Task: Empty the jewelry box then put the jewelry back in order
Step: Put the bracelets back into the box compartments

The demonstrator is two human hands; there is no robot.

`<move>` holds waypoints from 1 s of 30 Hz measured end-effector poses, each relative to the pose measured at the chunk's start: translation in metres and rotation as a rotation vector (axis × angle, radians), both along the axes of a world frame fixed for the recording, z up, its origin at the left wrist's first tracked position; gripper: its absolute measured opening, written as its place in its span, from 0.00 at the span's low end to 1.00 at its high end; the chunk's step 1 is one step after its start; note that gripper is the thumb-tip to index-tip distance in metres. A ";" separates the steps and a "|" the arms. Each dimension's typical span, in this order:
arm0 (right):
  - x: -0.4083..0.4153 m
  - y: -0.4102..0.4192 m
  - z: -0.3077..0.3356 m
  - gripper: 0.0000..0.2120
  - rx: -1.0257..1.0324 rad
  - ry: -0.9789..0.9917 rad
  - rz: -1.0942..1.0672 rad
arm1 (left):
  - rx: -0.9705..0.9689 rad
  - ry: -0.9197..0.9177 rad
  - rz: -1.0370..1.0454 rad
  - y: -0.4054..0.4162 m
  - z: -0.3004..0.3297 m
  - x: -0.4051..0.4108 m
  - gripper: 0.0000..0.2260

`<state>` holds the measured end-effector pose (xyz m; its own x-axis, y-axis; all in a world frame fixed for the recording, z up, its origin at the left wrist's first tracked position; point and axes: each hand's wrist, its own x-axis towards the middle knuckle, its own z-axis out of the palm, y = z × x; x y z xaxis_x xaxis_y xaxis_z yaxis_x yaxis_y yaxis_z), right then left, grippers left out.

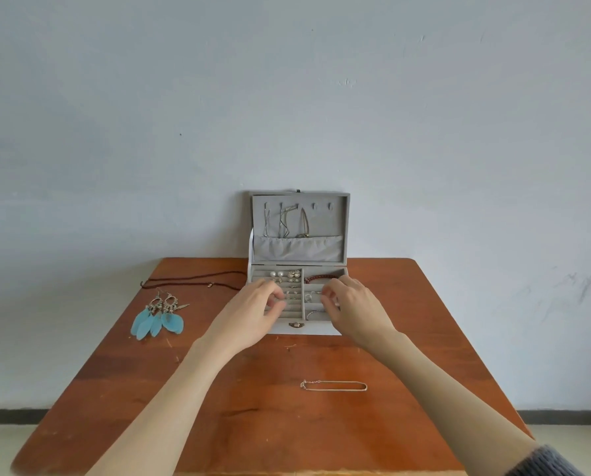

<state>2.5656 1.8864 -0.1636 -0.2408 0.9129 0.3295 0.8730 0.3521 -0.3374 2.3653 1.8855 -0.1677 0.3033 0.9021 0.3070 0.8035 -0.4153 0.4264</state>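
Observation:
A grey jewelry box (321,328) stands open at the table's far middle, its lid (345,228) upright with thin necklaces (283,221) hung inside. Earrings and rings (292,278) fill the left slots. A dark red bracelet (319,278) lies in the back right compartment. My left hand (249,316) hovers over the left ring slots, fingers curled, nothing clearly held. My right hand (354,309) reaches into the right compartments, fingers bent down; what they touch is hidden. On the table lie a silver chain bracelet (333,385), blue feather earrings (158,319) and a dark beaded necklace (191,281).
The wooden table (218,407) is pushed against a pale wall (287,97). Bare wood spans the near half around the chain bracelet and the right side. The table's near edge is at the bottom of the view.

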 end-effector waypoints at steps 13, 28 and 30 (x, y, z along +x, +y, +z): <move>-0.112 0.049 -0.002 0.11 -0.017 0.090 0.215 | 0.002 0.126 0.275 0.055 -0.026 -0.108 0.11; -0.137 0.087 -0.035 0.10 -0.049 0.178 0.236 | -0.163 0.319 0.364 0.128 -0.052 -0.136 0.07; -0.138 0.087 -0.033 0.09 -0.075 0.200 0.229 | -0.099 0.238 0.327 0.124 -0.046 -0.134 0.05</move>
